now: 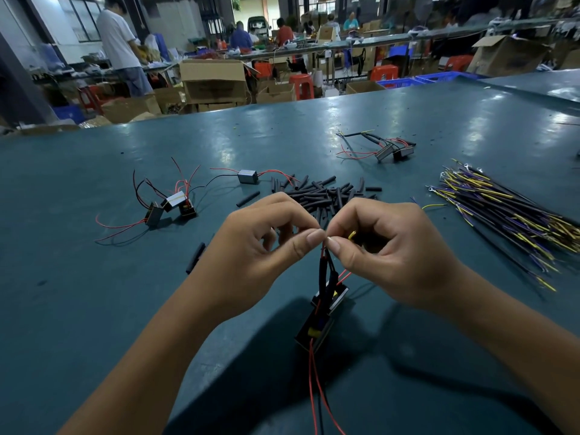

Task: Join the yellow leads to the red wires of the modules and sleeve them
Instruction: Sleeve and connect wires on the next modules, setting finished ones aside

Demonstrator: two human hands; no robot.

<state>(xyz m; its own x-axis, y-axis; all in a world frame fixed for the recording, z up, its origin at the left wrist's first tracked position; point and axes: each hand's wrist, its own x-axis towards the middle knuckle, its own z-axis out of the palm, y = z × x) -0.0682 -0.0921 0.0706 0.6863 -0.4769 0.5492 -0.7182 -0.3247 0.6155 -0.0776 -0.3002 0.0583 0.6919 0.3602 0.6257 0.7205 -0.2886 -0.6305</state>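
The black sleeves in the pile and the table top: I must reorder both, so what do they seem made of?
black sleeves: probably matt plastic or rubbery tubing; dull, cut short, some slightly bent. table top: smooth teal coating or mat, maybe vinyl or rubber; it mirrors lamps in soft patches.

Work table: a wide teal-green table point(94, 293) with a shiny top; small dark scraps lie scattered on it.
Cardboard boxes: an open brown box point(213, 80) stands just behind the far edge of the table, with more boxes low around it; another open box point(505, 54) stands at the far right.
Stools: red plastic stools point(302, 85) stand between the boxes on the floor.
Crates: blue plastic crates point(405, 81) sit near the far right edge of the table.
People: a person in a white shirt point(117, 45) stands at the far left, back turned; several others point(284, 32) sit at a long bench in the background.
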